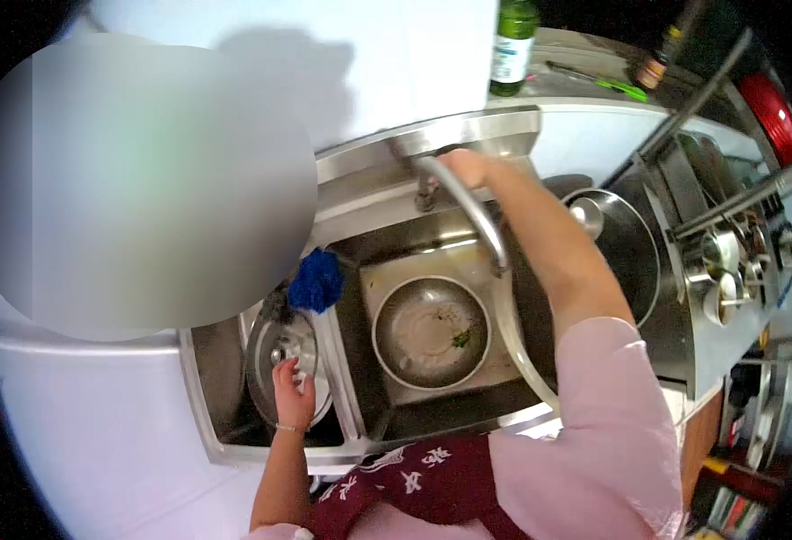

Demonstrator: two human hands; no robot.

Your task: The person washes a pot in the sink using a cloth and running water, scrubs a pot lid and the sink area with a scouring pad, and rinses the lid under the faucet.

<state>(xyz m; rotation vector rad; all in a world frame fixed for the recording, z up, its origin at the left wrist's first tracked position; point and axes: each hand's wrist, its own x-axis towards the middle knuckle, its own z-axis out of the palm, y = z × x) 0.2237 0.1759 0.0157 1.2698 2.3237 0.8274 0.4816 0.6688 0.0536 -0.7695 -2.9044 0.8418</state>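
My right hand [463, 168] reaches to the back of the sink and is closed at the base of the metal faucet [470, 205]; its fingers are partly hidden behind the curved spout. Below the spout, a round metal bowl [430, 337] rests in the larger basin [396, 414], with a bit of green leaf and small scraps inside. My left hand [293, 398] is over the smaller left basin, fingers apart, at the near edge of a round lid [310, 335] that looks like glass. Something whitish shows by its fingers, too small to name.
A blue cloth [317, 281] hangs on the divider between the basins. A pale hose [524, 355] runs down the basin's right side. To the right stands a large round pot [625, 261]. Behind are a green bottle [511, 54] and green-handled scissors [623, 88].
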